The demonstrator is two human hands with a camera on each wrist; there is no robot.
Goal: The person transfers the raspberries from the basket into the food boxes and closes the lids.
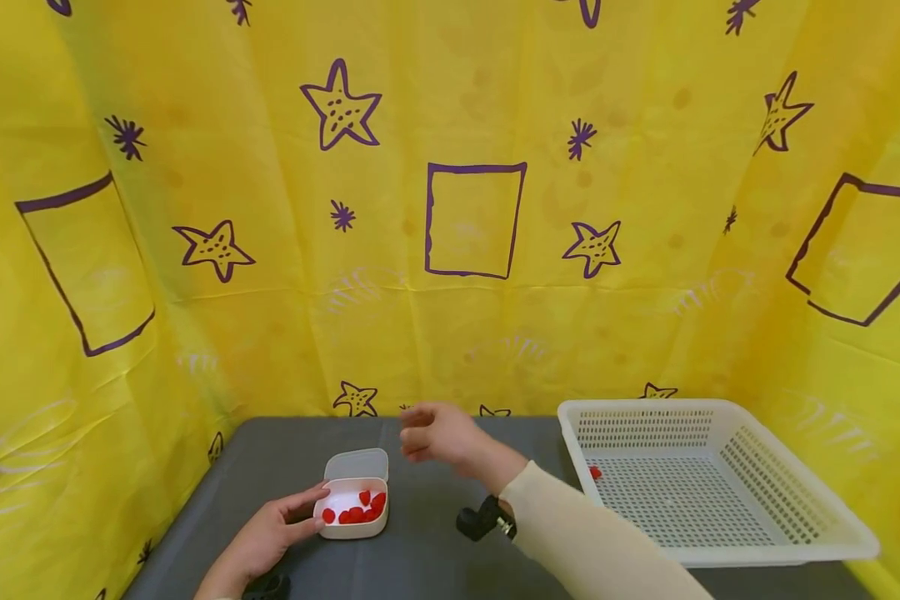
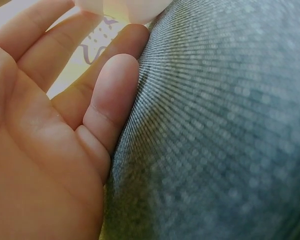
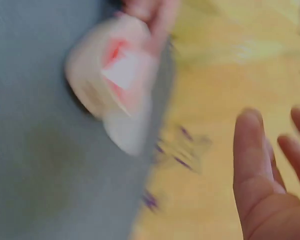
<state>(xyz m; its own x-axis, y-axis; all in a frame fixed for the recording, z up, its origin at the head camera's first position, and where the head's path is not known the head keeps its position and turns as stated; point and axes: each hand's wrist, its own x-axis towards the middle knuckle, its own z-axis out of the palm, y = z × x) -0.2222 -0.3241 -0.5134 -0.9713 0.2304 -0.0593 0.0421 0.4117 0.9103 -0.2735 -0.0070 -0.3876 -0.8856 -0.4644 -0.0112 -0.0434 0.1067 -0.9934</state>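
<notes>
A small white lidded box (image 1: 351, 532) stands on the dark table, its lid (image 1: 356, 465) tipped back on the far side. Several small red pieces (image 1: 356, 514) lie inside, too small to tell their kind. My left hand (image 1: 273, 533) holds the box at its left end, with the thumb at the near side and fingers at the far side. In the left wrist view, that hand's little finger (image 2: 115, 92) lies along the tabletop. My right hand (image 1: 446, 437) is raised to the right of the box, fingers loosely bent, with nothing seen in it. The right wrist view is blurred.
A white perforated basket (image 1: 787, 554) stands on the right of the table (image 1: 412, 567), with one red piece (image 1: 596, 472) at its left side. Yellow curtains (image 1: 472, 350) printed with purple stars enclose the table at the back and both sides.
</notes>
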